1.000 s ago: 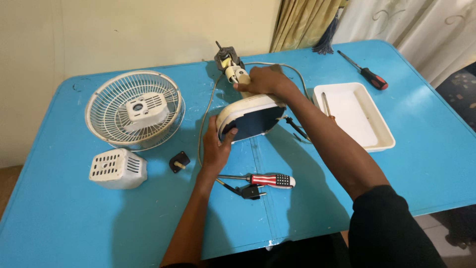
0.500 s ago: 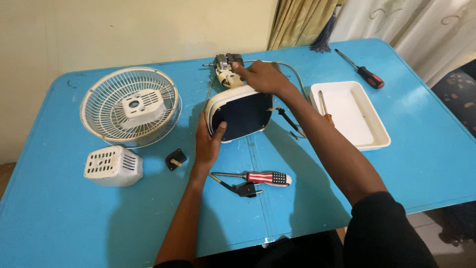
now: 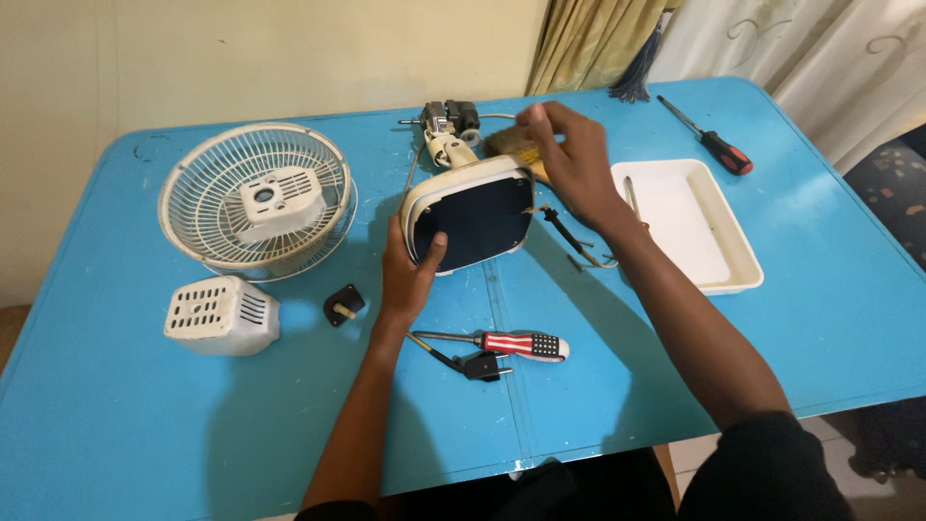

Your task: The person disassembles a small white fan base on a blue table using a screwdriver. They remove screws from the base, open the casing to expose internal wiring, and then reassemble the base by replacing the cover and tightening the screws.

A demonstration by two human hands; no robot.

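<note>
Cream plastic fan base (image 3: 470,214) with dark underside: now tipped upright on the blue table (image 3: 145,425). Left hand (image 3: 405,275) grasps its lower edge; right hand (image 3: 569,159), moved rightward, clasps a yellowish brush (image 3: 509,145) above it.

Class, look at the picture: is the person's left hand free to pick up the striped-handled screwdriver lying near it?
Probably not right away. The left hand is gripping the fan base, so it would have to let go first. Otherwise the striped-handled screwdriver lies close by on the bare table, with nothing over it.
</note>
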